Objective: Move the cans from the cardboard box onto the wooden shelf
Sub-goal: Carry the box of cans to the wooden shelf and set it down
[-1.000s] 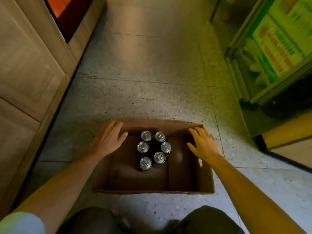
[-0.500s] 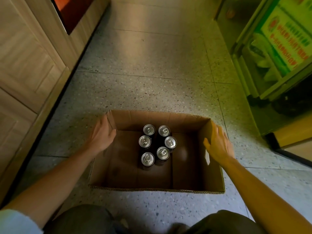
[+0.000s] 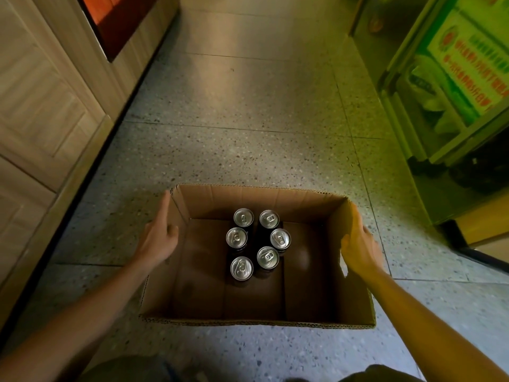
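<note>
Head view. An open cardboard box (image 3: 256,322) sits on a speckled stone floor (image 3: 248,128), directly in front of the person's knees (image 3: 121,368). To the left runs a run of pale wooden cabinets (image 3: 41,106) with a dark strip along the base; an opening higher up shows an orange-red surface (image 3: 110,20). To the right stands a green-framed display unit (image 3: 440,78) carrying a poster (image 3: 468,70) with red lettering too blurred to read. A tan block with a dark edge (image 3: 487,238) sits low at the right. The floor between the box and the far end is clear of obstacles.

Six cans (image 3: 257,244) stand upright in the middle of the box floor, in two rows of three, close together, silver tops and pull tabs facing up. The sides are dark; no brand or label can be read.

The left hand (image 3: 158,238) lies flat against the outside of the box's left wall, fingers extended toward the far corner, thumb hooked over the rim. The right hand (image 3: 358,246) presses the right wall likewise, fingers outside, thumb over the rim. Both hands are spread, holding the box walls rather than closed around anything. The cans lie between the two hands, apart from each, with bare box floor on either side.
</note>
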Tool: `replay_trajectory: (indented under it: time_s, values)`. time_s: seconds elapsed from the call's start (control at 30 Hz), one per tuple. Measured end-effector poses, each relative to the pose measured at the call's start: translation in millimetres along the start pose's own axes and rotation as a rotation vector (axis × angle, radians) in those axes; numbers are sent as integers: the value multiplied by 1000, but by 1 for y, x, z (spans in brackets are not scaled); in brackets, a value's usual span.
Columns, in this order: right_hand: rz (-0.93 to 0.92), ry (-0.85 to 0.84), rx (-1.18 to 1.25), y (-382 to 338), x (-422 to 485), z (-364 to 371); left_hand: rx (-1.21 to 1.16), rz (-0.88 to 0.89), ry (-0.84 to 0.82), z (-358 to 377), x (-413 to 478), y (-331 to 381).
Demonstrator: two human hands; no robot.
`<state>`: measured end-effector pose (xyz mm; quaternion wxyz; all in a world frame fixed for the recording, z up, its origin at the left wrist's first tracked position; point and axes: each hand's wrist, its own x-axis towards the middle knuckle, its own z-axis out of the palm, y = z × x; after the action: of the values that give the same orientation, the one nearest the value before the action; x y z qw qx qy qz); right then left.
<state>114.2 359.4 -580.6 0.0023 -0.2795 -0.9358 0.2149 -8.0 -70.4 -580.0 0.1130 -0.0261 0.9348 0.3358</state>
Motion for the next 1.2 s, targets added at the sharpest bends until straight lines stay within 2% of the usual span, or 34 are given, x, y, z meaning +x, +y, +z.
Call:
replay_trajectory:
  time_s: [0.13, 0.3, 0.43, 0.67, 1.2]
  values:
    - [28, 12, 21, 4, 1, 3, -39, 39, -39, 1, 0, -7]
    - [95, -40, 42, 7, 4, 3, -89, -145, -41, 10, 13, -29]
    - [126, -76, 96, 6, 3, 2, -83, -185, -35, 14, 18, -32]
    - [85, -37, 75, -3, 3, -4, -64, -127, -25, 11, 17, -25]
    - [96, -64, 92, -16, 1, -31, -63, -124, -11, -16, 13, 11]
